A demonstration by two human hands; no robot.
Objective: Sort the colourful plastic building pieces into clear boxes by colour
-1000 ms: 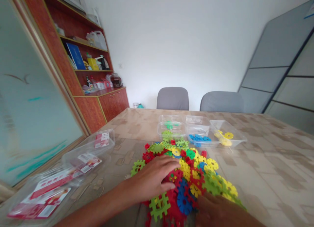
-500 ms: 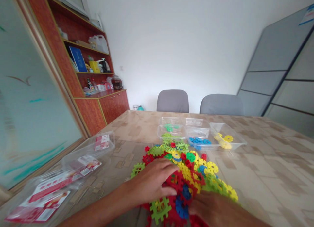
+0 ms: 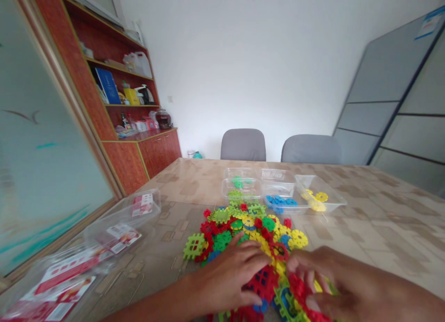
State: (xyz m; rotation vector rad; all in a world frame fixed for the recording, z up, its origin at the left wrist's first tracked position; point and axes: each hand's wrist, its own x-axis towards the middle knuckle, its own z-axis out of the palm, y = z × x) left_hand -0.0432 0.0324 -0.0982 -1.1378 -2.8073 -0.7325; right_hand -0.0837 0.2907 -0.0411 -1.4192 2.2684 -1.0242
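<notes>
A heap of flat plastic interlocking pieces [image 3: 250, 229] in red, yellow, green and blue lies on the table in front of me. My left hand [image 3: 229, 275] rests palm down on the near side of the heap, fingers spread over red pieces. My right hand [image 3: 333, 285] lies on the heap's right side, fingers curled over red and green pieces. A green square piece [image 3: 193, 246] sits at the heap's left edge. Behind the heap stand clear trays holding green pieces [image 3: 239, 184], blue pieces [image 3: 281, 201] and yellow pieces [image 3: 318, 198].
Clear lids with red labels [image 3: 121, 220] lie along the table's left edge. Two grey chairs [image 3: 243, 145] stand at the far side. A wooden shelf unit [image 3: 118, 99] fills the left wall, and grey panels [image 3: 399, 99] lean at the right.
My right hand has come up and forward onto the right side of the heap. My left hand slid slightly nearer, and pieces in the heap shifted.
</notes>
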